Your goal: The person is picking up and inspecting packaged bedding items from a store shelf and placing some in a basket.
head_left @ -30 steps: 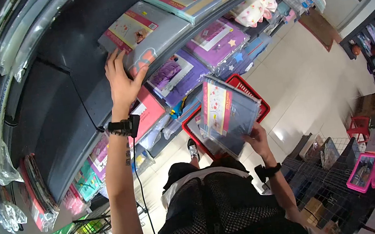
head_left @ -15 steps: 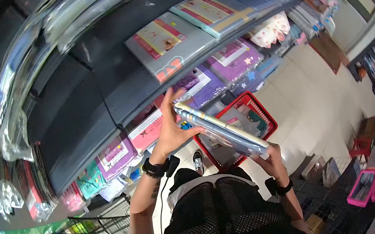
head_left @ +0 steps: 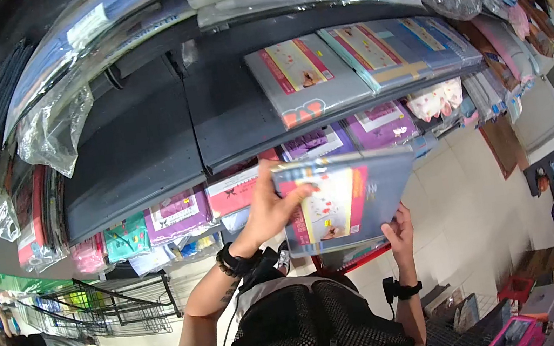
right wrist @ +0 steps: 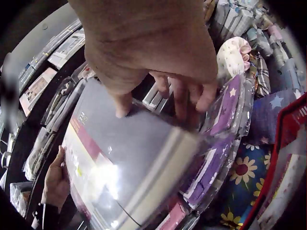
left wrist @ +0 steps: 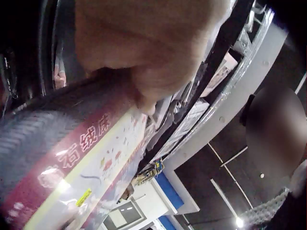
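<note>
A flat grey bedding package (head_left: 348, 198) with a red and cream label is held up in front of the shelves, its label side facing me. My left hand (head_left: 273, 205) grips its left edge, thumb over the front. At the lower right corner my right hand (head_left: 398, 225) holds it from below. The left wrist view shows the left hand (left wrist: 144, 57) pressed on the package (left wrist: 72, 158). In the right wrist view the right hand (right wrist: 158, 72) curls its fingers over the package (right wrist: 124, 163). A matching grey package (head_left: 306, 77) lies on the shelf above.
The dark shelf (head_left: 146, 149) has a bare stretch left of the grey package. Purple and pink packages (head_left: 384, 126) fill the shelf below. A red basket (head_left: 346, 262) peeks out under the held package. Wire racks (head_left: 119, 308) stand on the floor at the left.
My left hand left the shelf package and took the held package's left edge. The package rose and turned from edge-on to face me, now hiding most of the red basket.
</note>
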### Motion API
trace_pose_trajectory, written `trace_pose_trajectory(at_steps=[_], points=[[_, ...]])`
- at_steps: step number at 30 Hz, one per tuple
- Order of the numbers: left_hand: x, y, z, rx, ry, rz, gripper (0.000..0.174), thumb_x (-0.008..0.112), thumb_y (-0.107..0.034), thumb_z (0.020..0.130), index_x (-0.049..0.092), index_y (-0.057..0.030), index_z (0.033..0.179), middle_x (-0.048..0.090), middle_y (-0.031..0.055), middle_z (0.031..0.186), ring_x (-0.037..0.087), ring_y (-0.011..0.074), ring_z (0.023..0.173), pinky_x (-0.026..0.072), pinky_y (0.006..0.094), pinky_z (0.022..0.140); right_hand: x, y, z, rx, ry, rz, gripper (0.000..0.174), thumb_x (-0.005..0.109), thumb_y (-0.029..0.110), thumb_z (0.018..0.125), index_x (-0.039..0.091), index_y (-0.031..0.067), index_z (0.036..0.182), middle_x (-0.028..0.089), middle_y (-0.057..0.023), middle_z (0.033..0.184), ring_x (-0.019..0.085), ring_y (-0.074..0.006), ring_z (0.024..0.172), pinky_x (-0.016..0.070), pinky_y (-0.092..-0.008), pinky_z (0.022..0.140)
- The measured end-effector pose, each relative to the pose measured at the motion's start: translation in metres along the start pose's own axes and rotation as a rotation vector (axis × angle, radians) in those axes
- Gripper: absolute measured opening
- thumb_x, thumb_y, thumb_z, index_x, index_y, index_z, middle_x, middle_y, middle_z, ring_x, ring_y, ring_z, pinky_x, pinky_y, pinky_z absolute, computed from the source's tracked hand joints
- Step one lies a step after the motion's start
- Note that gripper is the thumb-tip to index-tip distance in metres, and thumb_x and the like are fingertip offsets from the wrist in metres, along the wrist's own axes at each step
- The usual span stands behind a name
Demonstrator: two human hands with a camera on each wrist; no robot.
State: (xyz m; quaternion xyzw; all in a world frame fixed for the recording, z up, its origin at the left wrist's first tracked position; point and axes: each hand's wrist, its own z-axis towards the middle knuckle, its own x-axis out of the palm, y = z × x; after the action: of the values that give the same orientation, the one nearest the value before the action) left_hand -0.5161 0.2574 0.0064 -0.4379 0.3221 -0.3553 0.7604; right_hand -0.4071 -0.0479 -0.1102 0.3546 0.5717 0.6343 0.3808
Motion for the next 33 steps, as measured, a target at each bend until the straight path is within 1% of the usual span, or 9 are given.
trace_pose_trajectory(at_steps=[1,2,5,8,14,17,22,27,33], points=[[-0.002,-0.006,0.002,-0.208,-0.092,-0.269,0.037,0.073,-0.013,0.086,0.047,-0.0019,0.11,0.063,0.0073,0.099,0.061,0.0142,0.09,0.0502,0.0294,0.081,0.003,0.003,0.003,-0.057,-0.002,-0.048,0.057,0.063,0.008,0.086,0.037,-0.0015,0.137,0.054,-0.0109,0.124,0.054,-0.0186,0.111,0.0426,-0.0313,0.095],[-0.008,-0.005,0.01,-0.16,-0.2,-0.248,0.035,0.071,-0.013,0.087,0.045,-0.0019,0.107,0.063,0.0088,0.099,0.062,0.0135,0.091,0.0519,0.029,0.08,0.006,0.005,0.005,-0.113,-0.005,-0.095,0.059,0.062,0.008,0.087,0.035,-0.0014,0.138,0.054,-0.0119,0.126,0.053,-0.0193,0.113,0.0422,-0.0322,0.096],[-0.025,-0.009,0.023,-0.366,-0.36,-0.446,0.032,0.066,-0.02,0.092,0.045,-0.0017,0.108,0.065,0.0107,0.096,0.065,0.0136,0.086,0.0539,0.0272,0.076,0.029,0.016,0.004,0.046,0.199,0.336,0.058,0.058,0.007,0.09,0.032,0.0012,0.141,0.053,-0.0119,0.128,0.055,-0.0211,0.112,0.0474,-0.0329,0.091],[-0.028,0.012,0.033,-0.309,-0.433,-0.479,0.034,0.065,-0.023,0.093,0.045,-0.0011,0.109,0.065,0.0103,0.096,0.065,0.0136,0.084,0.054,0.0264,0.074,0.064,0.04,0.005,0.188,0.34,0.409,0.053,0.054,0.008,0.093,0.032,0.0042,0.141,0.055,-0.0098,0.124,0.058,-0.0199,0.105,0.0511,-0.0322,0.084],[-0.058,0.032,0.067,-0.411,-0.228,-0.446,0.044,0.058,-0.034,0.096,0.044,-0.0003,0.12,0.06,0.0104,0.111,0.059,0.0125,0.095,0.0481,0.0256,0.081,0.097,0.073,0.053,0.244,0.286,0.479,0.04,0.055,0.013,0.096,0.038,0.0071,0.132,0.059,-0.0062,0.115,0.061,-0.016,0.099,0.0522,-0.0323,0.075],[-0.069,0.038,0.093,-0.281,-0.131,-0.316,0.068,0.055,-0.037,0.096,0.029,0.0044,0.143,0.04,0.0208,0.141,0.04,0.026,0.13,0.0296,0.034,0.109,0.117,0.088,0.091,0.209,0.173,0.562,0.03,0.053,0.013,0.097,0.045,0.0042,0.124,0.062,-0.0081,0.106,0.065,-0.0182,0.09,0.0549,-0.0342,0.073],[-0.065,0.084,0.108,-0.066,-0.135,0.298,0.075,0.06,-0.043,0.09,0.034,0.0092,0.137,0.031,0.0316,0.145,0.029,0.0394,0.138,0.0225,0.0403,0.114,0.144,0.079,0.164,0.234,0.126,0.493,0.034,0.06,0.018,0.094,0.044,0.0013,0.119,0.063,-0.0112,0.1,0.066,-0.0206,0.084,0.0561,-0.0353,0.072],[-0.053,0.078,0.095,0.144,0.039,0.387,0.103,0.078,-0.054,0.069,0.029,-0.0055,0.146,0.018,0.0346,0.149,0.021,0.049,0.138,0.0258,0.0529,0.111,0.153,0.075,0.196,0.245,0.245,0.628,0.028,0.061,0.012,0.093,0.047,-0.0045,0.112,0.064,-0.0173,0.102,0.067,-0.0278,0.087,0.0569,-0.0393,0.076],[-0.028,0.076,0.114,0.191,0.067,0.457,0.102,0.082,-0.053,0.064,0.033,-0.0194,0.147,0.013,0.0363,0.15,0.014,0.0581,0.136,0.0222,0.0608,0.109,0.144,0.054,0.189,0.211,0.273,0.568,0.036,0.062,0.008,0.09,0.046,-0.0069,0.118,0.065,-0.0237,0.103,0.067,-0.0346,0.094,0.056,-0.0412,0.081]])
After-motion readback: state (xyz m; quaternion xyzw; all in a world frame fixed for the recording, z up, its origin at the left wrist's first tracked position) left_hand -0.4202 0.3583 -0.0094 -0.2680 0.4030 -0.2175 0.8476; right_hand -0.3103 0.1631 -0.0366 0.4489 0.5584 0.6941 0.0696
